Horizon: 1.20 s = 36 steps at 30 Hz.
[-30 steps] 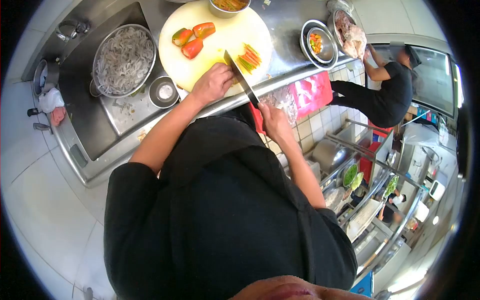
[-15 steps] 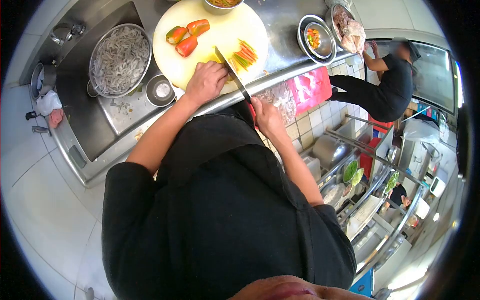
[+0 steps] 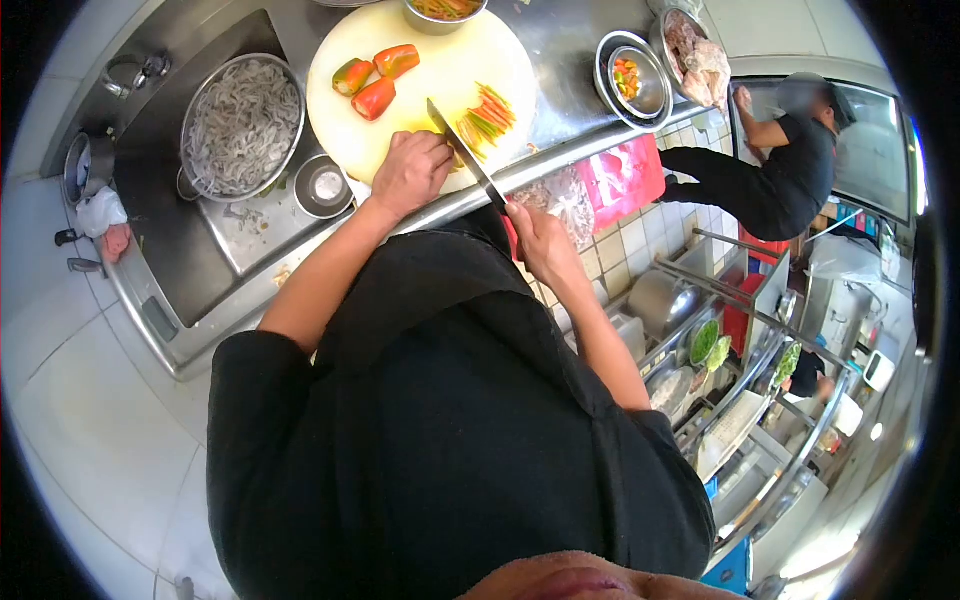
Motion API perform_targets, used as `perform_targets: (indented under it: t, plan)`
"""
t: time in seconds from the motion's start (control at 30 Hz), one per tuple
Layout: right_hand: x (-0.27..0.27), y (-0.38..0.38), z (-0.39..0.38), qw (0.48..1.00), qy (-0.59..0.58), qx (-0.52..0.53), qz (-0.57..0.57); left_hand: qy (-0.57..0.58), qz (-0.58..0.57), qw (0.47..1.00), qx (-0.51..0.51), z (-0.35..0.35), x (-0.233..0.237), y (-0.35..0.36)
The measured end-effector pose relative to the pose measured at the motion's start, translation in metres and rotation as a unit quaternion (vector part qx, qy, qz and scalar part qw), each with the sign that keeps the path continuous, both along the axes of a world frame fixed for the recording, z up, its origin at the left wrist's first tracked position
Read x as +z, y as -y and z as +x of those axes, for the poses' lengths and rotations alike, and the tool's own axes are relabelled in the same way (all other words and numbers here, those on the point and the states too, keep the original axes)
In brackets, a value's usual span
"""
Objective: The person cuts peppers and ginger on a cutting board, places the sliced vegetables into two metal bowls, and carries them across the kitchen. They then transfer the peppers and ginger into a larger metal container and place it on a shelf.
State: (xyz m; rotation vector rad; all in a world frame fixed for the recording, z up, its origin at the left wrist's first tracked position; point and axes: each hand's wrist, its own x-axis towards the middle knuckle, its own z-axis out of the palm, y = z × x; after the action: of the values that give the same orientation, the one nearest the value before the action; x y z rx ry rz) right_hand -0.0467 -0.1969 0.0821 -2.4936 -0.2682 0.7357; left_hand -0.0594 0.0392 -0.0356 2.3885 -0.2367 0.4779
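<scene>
My right hand (image 3: 541, 240) is closed around the handle of a kitchen knife (image 3: 466, 153). The blade slants across the near part of a round, pale cutting board (image 3: 340, 140). Just left of the blade, my left hand (image 3: 411, 170) presses down on the board with curled fingers; whatever lies beneath them is hidden. Thin red, orange and green pepper strips (image 3: 487, 118) lie in a pile to the blade's right. Farther back on the board are three red-green pepper pieces (image 3: 374, 99). A metal bowl (image 3: 440, 22) with cut strips stands at the board's far edge.
Left, a sink (image 3: 160, 250) holds a colander of greyish strips (image 3: 243, 125) and a small metal bowl (image 3: 323, 187). Nested bowls (image 3: 640, 80) with diced pepper and a bowl of raw meat (image 3: 697, 62) stand right. A person in black (image 3: 775, 160) is beyond; shelving (image 3: 740, 400) stands lower right.
The knife and both hands stay in nearly the same place, with the blade shifted slightly. The strips pile looks slightly rearranged. The person at right has moved an arm and leaned.
</scene>
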Motion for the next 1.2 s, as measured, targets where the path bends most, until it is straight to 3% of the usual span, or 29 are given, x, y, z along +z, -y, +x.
perform_targets:
  t: [0.07, 0.17, 0.27, 0.37, 0.5, 0.6, 0.7, 0.9, 1.0, 1.1, 1.2]
  plan:
    - [-0.005, 0.005, -0.007, 0.999, 0.046, 0.016, -0.004, -0.003, -0.003, 1.0, 0.007, -0.003, -0.003, 0.002]
    - [-0.005, -0.011, 0.003, 0.999, -0.027, -0.032, 0.005, 0.024, -0.019, 0.999, 0.019, 0.0, -0.003, 0.003]
    - [0.011, -0.008, 0.003, 0.999, -0.041, -0.003, -0.012, 0.023, -0.006, 1.0, 0.009, 0.0, -0.002, 0.0]
    - [0.002, -0.006, -0.009, 1.0, 0.025, 0.007, 0.01, 0.012, -0.009, 1.0, 0.012, -0.005, -0.003, 0.001]
    - [-0.003, -0.012, 0.004, 0.999, -0.04, -0.016, 0.009, 0.019, -0.043, 0.999, 0.014, -0.008, -0.004, 0.001]
    - [0.013, -0.005, -0.007, 0.999, -0.029, -0.003, 0.023, 0.016, -0.036, 0.999, 0.011, -0.007, -0.002, -0.002]
    - [-0.006, -0.013, -0.009, 1.0, 0.002, -0.005, 0.01, 0.023, -0.045, 0.999, 0.014, -0.009, -0.006, 0.0]
    - [0.009, -0.007, -0.008, 0.999, -0.033, 0.0, 0.003, 0.037, -0.034, 0.999, 0.012, -0.008, -0.01, -0.002]
    - [-0.003, -0.016, -0.008, 1.0, 0.014, 0.001, 0.009, 0.046, -0.041, 0.998, 0.014, -0.009, -0.009, 0.0]
    - [0.004, -0.016, 0.0, 0.999, -0.045, 0.001, 0.011, 0.043, -0.03, 0.998, 0.017, -0.009, -0.005, -0.001]
    - [0.006, -0.01, -0.012, 1.0, -0.014, 0.004, 0.013, 0.04, -0.027, 0.999, 0.022, -0.01, -0.006, -0.003]
